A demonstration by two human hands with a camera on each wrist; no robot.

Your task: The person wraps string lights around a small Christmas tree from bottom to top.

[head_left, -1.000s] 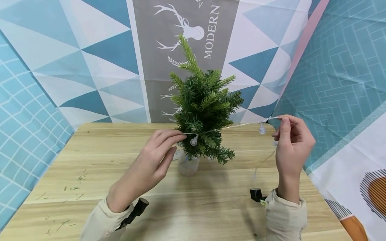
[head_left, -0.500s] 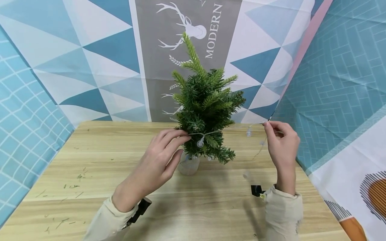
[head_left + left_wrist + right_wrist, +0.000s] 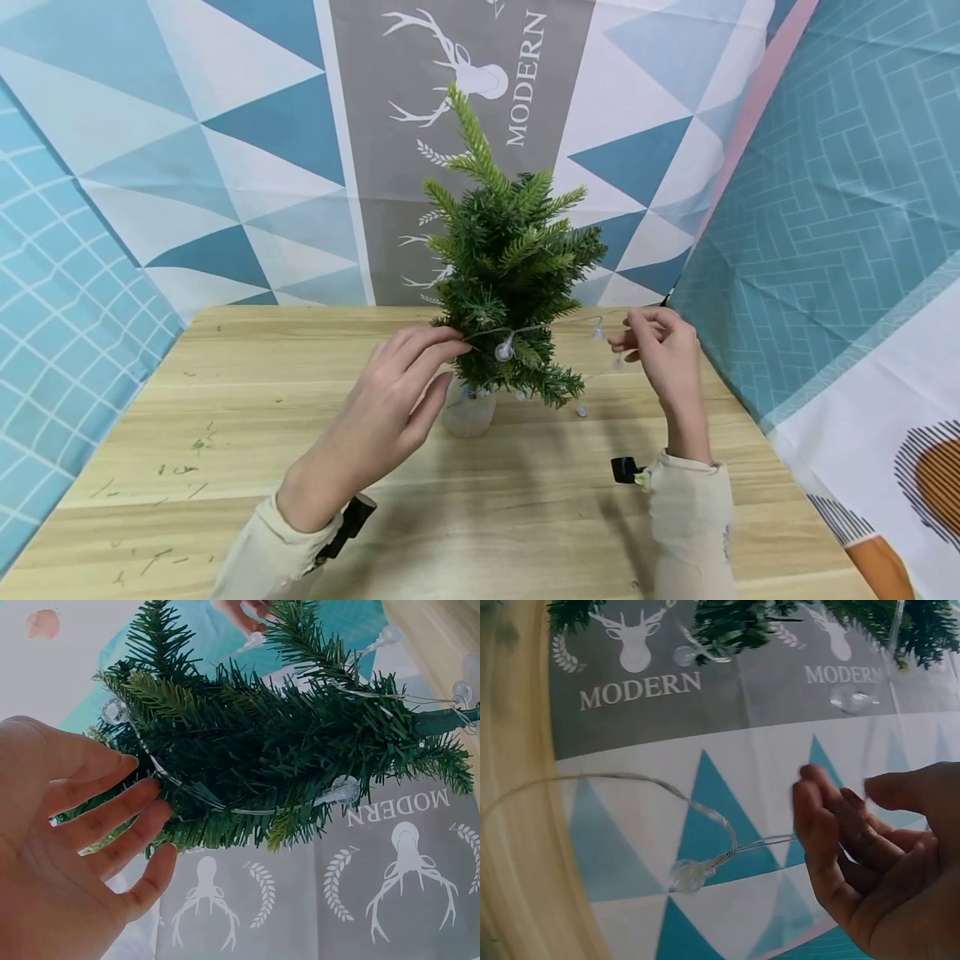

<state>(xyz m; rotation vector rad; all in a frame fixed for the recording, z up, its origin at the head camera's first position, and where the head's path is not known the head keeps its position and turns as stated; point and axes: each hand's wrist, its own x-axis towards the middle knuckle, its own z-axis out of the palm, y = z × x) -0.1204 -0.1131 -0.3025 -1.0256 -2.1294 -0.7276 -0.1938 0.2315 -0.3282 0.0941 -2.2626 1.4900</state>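
A small artificial Christmas tree [image 3: 513,250] stands upright in a whitish pot [image 3: 468,415] on the wooden table. Clear string lights [image 3: 504,348] with round bulbs run along its lower branches. At the tree's left side, my left hand [image 3: 386,396] rests its fingertips by the wire among the needles, thumb apart from the fingers. To the right of the tree, my right hand [image 3: 670,362] has loosely curled fingers with the light wire running into them. In the right wrist view a bulb [image 3: 688,876] hangs from the wire below these fingers.
Loose needle clippings [image 3: 176,469] lie on the left of the tabletop [image 3: 300,400]. A patterned cloth backdrop [image 3: 285,167] rises right behind the tree, with blue cloth [image 3: 847,208] at the right side. Black wrist camera mounts [image 3: 348,525] stick out from both sleeves.
My right hand has moved left and slightly down toward the tree, and the once taut wire now hangs slacker. The front bulb has shifted a little right; my left hand has barely moved.
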